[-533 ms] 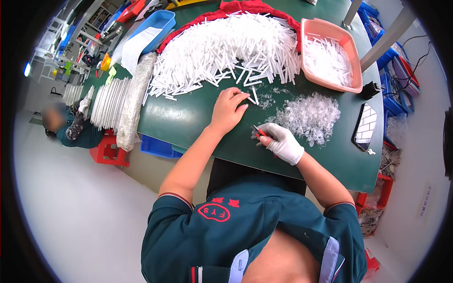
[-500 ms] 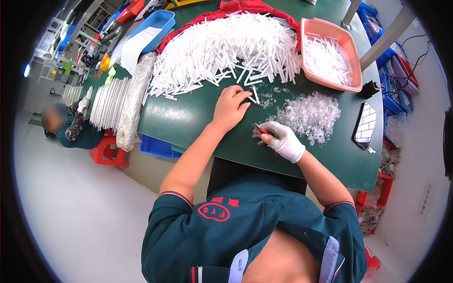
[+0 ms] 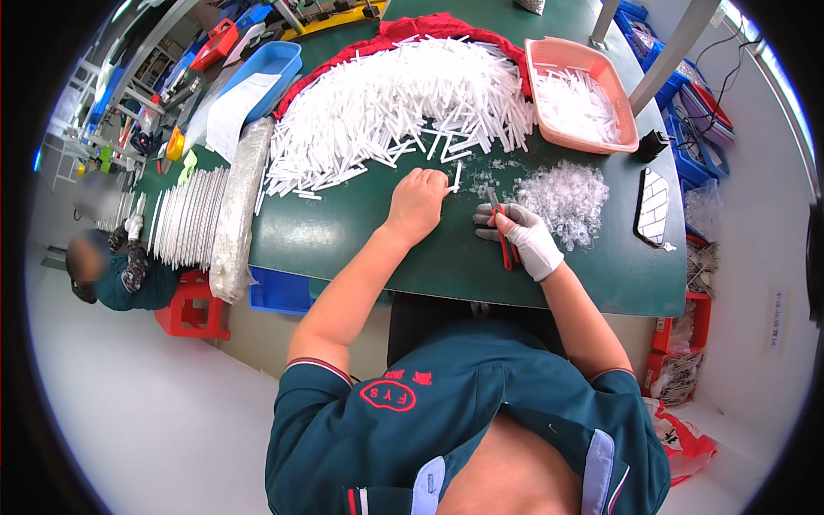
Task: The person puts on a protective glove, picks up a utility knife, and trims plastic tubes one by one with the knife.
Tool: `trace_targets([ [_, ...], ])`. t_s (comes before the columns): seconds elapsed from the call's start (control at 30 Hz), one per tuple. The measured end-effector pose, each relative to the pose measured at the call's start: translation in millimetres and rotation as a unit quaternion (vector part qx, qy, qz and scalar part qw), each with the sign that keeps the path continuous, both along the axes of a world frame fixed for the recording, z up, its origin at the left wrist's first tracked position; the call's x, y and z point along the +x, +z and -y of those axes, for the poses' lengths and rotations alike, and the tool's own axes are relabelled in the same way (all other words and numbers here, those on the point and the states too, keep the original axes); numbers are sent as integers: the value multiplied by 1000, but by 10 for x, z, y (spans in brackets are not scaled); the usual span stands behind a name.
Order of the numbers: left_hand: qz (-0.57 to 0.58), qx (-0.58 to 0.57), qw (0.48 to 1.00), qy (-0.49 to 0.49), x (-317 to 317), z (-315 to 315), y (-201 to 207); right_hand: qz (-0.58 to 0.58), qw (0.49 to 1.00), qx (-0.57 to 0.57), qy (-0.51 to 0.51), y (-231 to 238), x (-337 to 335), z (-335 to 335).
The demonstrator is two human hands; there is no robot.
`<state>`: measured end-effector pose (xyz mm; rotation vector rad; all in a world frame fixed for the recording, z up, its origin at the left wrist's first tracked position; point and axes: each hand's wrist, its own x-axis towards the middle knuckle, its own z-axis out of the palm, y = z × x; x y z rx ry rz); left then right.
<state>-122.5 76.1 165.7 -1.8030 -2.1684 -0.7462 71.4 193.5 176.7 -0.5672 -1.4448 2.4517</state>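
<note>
My bare left hand (image 3: 416,206) is closed above the green table, its fingertips pinched at the lower end of a short white stick (image 3: 457,176). My right hand (image 3: 533,244), in a white glove with grey fingertips, holds red-handled cutters (image 3: 503,239), their metal tip pointing away from me. Just beyond both hands spreads a large pile of white sticks (image 3: 403,99). Next to the right hand lies a heap of small clear plastic bits (image 3: 562,202), with some scattered toward the left.
A pink basket (image 3: 629,112) of white pieces stands at the far right, by a metal post. A phone (image 3: 652,206) lies near the right edge. Red cloth (image 3: 421,26) borders the pile. At left are a wrapped long bundle (image 3: 238,215), a blue tray (image 3: 273,81) and a seated co-worker (image 3: 137,275).
My left fingers have closed at the stick, which is now more upright. My right hand has turned, and the cutters now point farther away from me. The whole view has shifted slightly.
</note>
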Motion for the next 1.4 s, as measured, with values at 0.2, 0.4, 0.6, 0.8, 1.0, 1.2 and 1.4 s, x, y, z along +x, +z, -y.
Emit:
trace_targets([
  [0.2, 527, 16, 849, 31, 41, 81, 81, 1, 993, -95, -63, -82, -117, -56],
  [0.4, 784, 40, 618, -34, 24, 198, 262, -80, 984, -89, -132, 55, -144, 44],
  [0.6, 814, 95, 571, -36, -121, 194, 415, -113, 945, -305, -28, -45, -512, 393],
  [0.8, 795, 91, 598, -34, -31, 213, 568, -42, 956, -277, -93, -80, -589, 342],
  [1.0, 776, 53, 627, -43, 176, 65, 648, 5, 972, -124, -197, 159, -327, -125],
  [1.2, 721, 77, 685, -76, 330, -284, 635, 9, 989, -15, -144, 295, -342, -316],
  [1.4, 671, 61, 733, -95, 364, -520, 479, 76, 986, 39, -140, 368, -355, -408],
])
